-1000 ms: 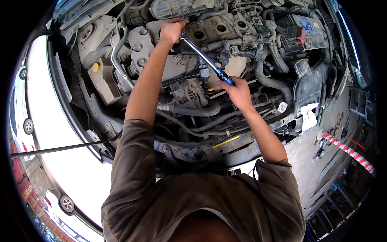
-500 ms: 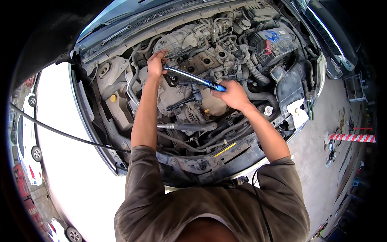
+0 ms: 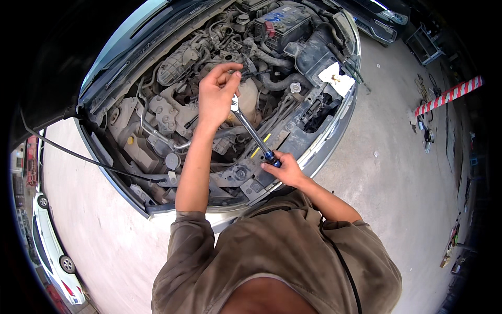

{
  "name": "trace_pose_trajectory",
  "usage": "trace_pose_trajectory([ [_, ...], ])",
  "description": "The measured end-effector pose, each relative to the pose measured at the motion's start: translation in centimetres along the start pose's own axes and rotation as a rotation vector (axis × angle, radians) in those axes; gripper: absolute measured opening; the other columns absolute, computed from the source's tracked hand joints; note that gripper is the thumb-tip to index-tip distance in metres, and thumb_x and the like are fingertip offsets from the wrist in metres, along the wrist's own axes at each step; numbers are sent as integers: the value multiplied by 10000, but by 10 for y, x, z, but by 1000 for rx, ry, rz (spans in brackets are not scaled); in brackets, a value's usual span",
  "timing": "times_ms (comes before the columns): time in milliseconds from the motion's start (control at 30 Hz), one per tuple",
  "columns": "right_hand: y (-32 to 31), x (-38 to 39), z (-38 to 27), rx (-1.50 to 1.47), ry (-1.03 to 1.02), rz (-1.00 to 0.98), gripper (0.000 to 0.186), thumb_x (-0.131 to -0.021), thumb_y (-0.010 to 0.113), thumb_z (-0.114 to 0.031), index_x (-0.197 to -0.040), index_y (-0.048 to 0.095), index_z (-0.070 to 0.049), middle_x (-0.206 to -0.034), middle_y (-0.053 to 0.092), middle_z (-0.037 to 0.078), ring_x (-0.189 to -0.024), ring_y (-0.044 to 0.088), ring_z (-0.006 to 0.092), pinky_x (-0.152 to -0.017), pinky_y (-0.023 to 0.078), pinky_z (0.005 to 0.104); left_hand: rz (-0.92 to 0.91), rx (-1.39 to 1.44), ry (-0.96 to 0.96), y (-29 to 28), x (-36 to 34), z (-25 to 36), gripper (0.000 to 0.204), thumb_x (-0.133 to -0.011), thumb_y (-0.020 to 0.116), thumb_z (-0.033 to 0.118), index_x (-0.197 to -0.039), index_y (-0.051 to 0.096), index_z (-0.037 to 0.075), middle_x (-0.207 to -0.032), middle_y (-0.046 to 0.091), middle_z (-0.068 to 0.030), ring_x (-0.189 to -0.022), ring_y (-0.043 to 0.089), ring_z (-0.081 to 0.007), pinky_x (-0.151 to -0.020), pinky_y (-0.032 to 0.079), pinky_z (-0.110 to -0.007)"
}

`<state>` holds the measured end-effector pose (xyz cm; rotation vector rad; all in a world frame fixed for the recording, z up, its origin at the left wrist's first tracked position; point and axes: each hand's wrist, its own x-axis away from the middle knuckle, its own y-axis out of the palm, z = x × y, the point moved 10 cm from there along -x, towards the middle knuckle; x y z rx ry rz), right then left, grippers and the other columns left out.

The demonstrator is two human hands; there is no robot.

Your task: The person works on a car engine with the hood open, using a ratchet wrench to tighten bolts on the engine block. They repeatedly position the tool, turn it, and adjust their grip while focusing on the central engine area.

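A long chrome ratchet wrench with a blue handle slants across the front of the engine bay. Its handle end is in the closed fingers of my right hand, near the car's front edge. The wrench's head lies close beside the palm of my left hand; whether they touch I cannot tell. The left fingers are loosely curled, thumb and forefinger tips apart, and no held thing shows between them. Beneath the left hand is the dusty engine, partly hidden by the hand and forearm.
A black battery box sits at the far right of the bay, with a white cloth or paper on the right edge. A black cable crosses the left side. A red-and-white striped pole stands on the right, and a white car is parked left.
The wrench has come up and toward me, away from the engine's middle. My right hand has drawn back to the front edge with its handle; my left hand has left the wrench's head. The view has shifted.
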<state>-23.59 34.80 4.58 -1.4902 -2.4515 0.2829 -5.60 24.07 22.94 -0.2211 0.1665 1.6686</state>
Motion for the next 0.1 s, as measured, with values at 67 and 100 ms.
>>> trace_pose_trajectory([
  [67, 9, 31, -2, -91, -8, -46, 247, -838, 737, -250, -848, 633, -26, -643, 576, 43, -624, 512, 105, -622, 456, 301, -183, 33, 62, 54, 24, 25, 177, -918, 591, 55, -1084, 641, 21, -638, 539, 32, -581, 481, -27, -543, 366, -203],
  [100, 13, 47, 6, -132, 86, -99, 235, -847, 728, -262, -892, 659, -42, -676, 602, 33, -655, 537, 110, -657, 469, 287, -204, 45, 67, 65, 29, 29, 177, -918, 591, 55, -1084, 641, 21, -638, 539, 32, -581, 481, -27, -543, 366, -203],
])
